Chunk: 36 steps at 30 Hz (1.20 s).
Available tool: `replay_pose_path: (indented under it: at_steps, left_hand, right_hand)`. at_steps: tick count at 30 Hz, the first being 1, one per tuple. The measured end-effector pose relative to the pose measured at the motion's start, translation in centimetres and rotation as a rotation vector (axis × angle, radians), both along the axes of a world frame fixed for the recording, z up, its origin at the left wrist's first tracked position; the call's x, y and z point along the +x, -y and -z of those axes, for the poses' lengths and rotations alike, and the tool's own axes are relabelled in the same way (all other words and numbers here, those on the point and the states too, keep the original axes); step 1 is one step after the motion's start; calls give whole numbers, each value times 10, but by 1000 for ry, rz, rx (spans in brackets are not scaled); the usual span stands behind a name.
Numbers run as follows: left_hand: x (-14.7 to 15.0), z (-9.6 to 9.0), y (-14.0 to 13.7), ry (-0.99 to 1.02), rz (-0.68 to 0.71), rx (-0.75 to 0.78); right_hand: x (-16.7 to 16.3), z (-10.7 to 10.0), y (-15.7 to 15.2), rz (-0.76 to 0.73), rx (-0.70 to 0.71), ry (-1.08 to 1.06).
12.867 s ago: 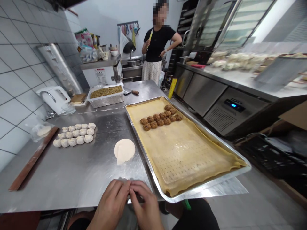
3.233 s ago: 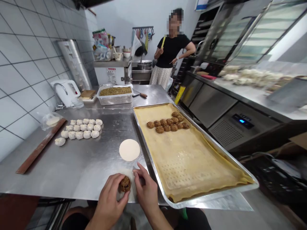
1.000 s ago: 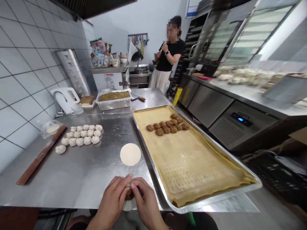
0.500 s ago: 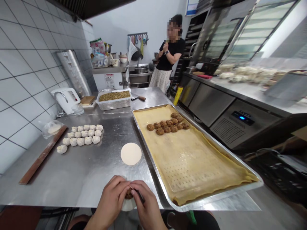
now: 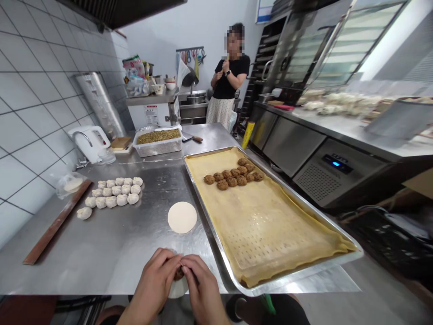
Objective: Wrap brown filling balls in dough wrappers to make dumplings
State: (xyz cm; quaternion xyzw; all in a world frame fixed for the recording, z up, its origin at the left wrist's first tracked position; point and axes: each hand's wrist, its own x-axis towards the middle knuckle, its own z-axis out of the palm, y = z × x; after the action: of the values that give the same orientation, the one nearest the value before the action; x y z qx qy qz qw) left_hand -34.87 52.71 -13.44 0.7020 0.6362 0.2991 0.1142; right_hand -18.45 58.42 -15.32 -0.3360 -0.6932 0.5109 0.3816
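Observation:
At the table's near edge my left hand [image 5: 156, 282] and my right hand [image 5: 200, 284] press together around a dough wrapper [image 5: 178, 287] with brown filling [image 5: 179, 273] inside; only slivers of both show between the fingers. Just beyond the hands a flat round dough disc [image 5: 181, 217] lies on the steel table [image 5: 111, 243]. A cluster of small white dough balls [image 5: 113, 195] sits further left. To the right is a large metal tray [image 5: 291, 280] lined with yellowish perforated paper, holding several brown patties [image 5: 233, 174] near its far end.
A wooden stick [image 5: 54, 223] lies by the tiled wall, with a bagged dough piece [image 5: 69, 185], a white kettle [image 5: 88, 143] and a plastic tub of green-brown filling [image 5: 157, 139] behind. A person in a black top [image 5: 227, 81] stands at the back. Steel counters [image 5: 338, 131] run along the right.
My fingers have closed tighter over the filling, hiding more of it than half a second ago. The person at the back has shifted a little left in view; my head also turned slightly.

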Motion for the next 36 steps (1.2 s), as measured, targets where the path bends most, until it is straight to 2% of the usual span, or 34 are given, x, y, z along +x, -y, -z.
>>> replay_pose_path:
  at_steps: [2, 6, 8, 11, 13, 16, 18, 22, 24, 27, 29, 33, 36]
  left_hand:
    - [0, -1, 0, -1, -4, 10]
    - [3, -1, 2, -35, -4, 46]
    - [2, -1, 3, -57, 7, 40]
    - [-1, -4, 3, -86, 29, 16]
    - [-1, -5, 3, -94, 26, 13]
    - [1, -4, 3, -99, -1, 40]
    - [2, -3, 2, -113, -5, 36]
    - [1, -4, 3, -184, 41, 8]
    - [1, -4, 3, -202, 50, 9]
    - [2, -3, 3, -199, 16, 17]
    - [3, -3, 2, -198, 5, 4]
    - [3, -7, 3, -173, 35, -38]
    - [8, -7, 4, -66, -48, -37]
  right_hand:
    - [1, 2, 1, 29, 27, 4]
    - [-1, 2, -2, 119, -57, 34]
    - [-2, 2, -1, 93, -45, 30]
    - [0, 6, 3, 23, 62, 19]
    - [1, 8, 2, 47, 101, 27]
    - [1, 7, -1, 128, 35, 61]
    - [-1, 4, -2, 122, -17, 59]
    - [0, 4, 1, 48, 66, 20]
    - [1, 6, 1, 76, 97, 23]
    - [1, 5, 0, 142, 33, 49]
    - [-1, 4, 0, 122, -5, 47]
    - [0, 12, 7, 19, 88, 10]
    - [4, 17, 8, 41, 114, 13]
